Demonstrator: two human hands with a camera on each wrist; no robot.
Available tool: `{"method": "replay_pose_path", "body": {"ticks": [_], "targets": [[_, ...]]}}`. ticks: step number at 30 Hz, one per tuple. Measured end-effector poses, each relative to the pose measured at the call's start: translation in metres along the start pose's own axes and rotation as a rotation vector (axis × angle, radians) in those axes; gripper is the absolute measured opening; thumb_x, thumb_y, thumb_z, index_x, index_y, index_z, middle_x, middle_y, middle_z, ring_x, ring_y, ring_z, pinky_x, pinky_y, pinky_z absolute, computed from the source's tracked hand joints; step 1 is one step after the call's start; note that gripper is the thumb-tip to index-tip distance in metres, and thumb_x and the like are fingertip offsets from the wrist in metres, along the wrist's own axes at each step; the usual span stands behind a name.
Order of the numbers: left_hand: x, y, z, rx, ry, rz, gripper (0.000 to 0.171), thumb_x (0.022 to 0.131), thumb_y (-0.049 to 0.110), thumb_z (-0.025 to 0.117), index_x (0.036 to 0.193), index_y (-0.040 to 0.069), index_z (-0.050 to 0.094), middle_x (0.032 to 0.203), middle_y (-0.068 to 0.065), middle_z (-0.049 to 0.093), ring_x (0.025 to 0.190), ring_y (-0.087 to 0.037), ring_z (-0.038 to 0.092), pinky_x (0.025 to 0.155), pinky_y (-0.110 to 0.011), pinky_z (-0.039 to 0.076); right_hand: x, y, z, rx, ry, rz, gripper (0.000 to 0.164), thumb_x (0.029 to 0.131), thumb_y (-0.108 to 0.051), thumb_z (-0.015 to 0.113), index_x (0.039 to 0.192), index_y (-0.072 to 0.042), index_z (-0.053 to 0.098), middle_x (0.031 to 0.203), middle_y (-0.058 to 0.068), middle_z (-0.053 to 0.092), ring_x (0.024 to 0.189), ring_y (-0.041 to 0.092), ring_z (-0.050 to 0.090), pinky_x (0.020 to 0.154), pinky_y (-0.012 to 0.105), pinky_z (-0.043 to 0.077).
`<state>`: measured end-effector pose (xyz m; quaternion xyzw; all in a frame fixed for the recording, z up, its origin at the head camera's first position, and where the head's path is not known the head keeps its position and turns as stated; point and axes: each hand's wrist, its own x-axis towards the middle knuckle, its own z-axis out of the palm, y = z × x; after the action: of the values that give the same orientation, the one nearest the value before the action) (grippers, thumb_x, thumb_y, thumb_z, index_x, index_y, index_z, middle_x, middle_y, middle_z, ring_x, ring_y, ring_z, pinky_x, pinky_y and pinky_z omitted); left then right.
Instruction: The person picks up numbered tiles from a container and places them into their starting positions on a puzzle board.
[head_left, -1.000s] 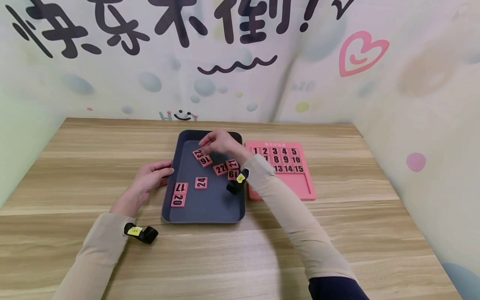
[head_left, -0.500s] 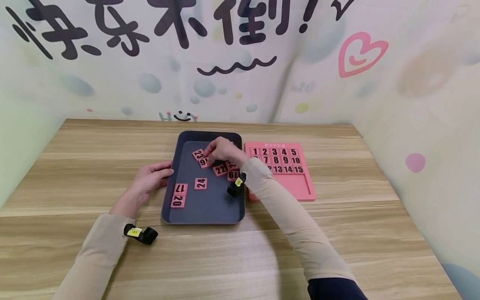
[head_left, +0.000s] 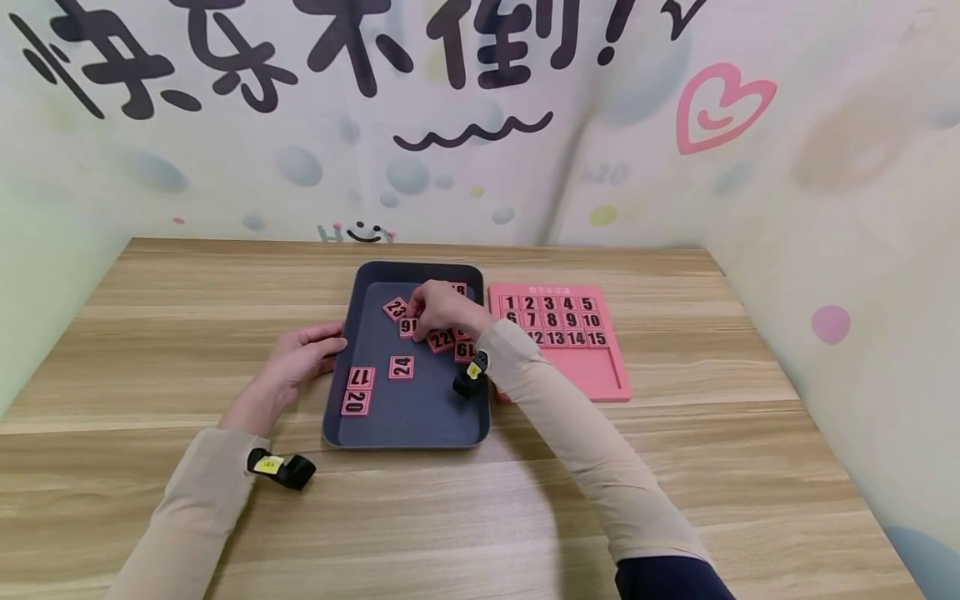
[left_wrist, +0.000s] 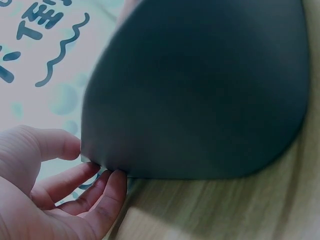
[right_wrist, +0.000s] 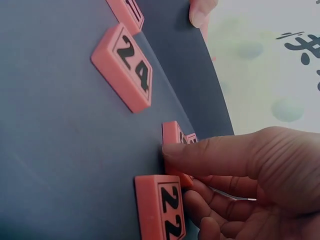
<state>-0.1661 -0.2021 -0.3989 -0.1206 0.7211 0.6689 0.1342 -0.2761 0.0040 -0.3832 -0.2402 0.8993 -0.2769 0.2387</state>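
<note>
My right hand (head_left: 447, 307) is over the dark tray (head_left: 420, 421), pinching the pink number tile 16 (head_left: 407, 327) between thumb and fingers. In the right wrist view the thumb presses on that tile (right_wrist: 170, 131), with tile 22 (right_wrist: 159, 205) just beside it and tile 24 (right_wrist: 125, 67) farther off. Tile 23 (head_left: 395, 309) lies close behind the 16. My left hand (head_left: 300, 357) holds the tray's left edge; in the left wrist view its thumb meets the rim and the other fingertips touch the outer wall (left_wrist: 195, 125).
Tiles 17 (head_left: 361, 378) and 20 (head_left: 356, 403) lie near the tray's left wall. Tiles 19 (head_left: 465, 350) and 18 (head_left: 458, 289) are on its right side. A pink puzzle board (head_left: 577, 371), tiles filling its upper rows, stands right of the tray. A printed wall backs the wooden table.
My right hand has come down and toward me, from above tile 23 to tile 16. Tile 16 has turned straighter and shifted slightly away from tile 23. My left hand has stayed in place.
</note>
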Motion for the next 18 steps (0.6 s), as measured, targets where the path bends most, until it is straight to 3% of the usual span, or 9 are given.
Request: {"method": "replay_pose_path", "body": {"ticks": [8, 18], "targets": [[-0.001, 0.0, 0.0, -0.007, 0.0, -0.009, 0.051, 0.094, 0.009, 0.054, 0.141, -0.002, 0.037, 0.144, -0.023, 0.035, 0.082, 0.005, 0.058, 0.073, -0.016, 0.05, -0.002, -0.002, -0.001, -0.017, 0.011, -0.021, 0.023, 0.077, -0.008, 0.076, 0.098, -0.005, 0.067, 0.088, 0.006, 0.062, 0.076, 0.015, 0.052, 0.063, 0.023, 0.045], [0.001, -0.002, -0.001, -0.002, 0.003, -0.002, 0.053, 0.093, 0.011, 0.055, 0.141, -0.002, 0.037, 0.144, -0.021, 0.037, 0.083, 0.004, 0.058, 0.074, -0.016, 0.05, -0.023, -0.006, -0.019, 0.012, 0.067, -0.106, 0.026, 0.079, -0.008, 0.074, 0.103, -0.005, 0.067, 0.086, 0.005, 0.061, 0.076, 0.017, 0.053, 0.064, 0.023, 0.044]]}}
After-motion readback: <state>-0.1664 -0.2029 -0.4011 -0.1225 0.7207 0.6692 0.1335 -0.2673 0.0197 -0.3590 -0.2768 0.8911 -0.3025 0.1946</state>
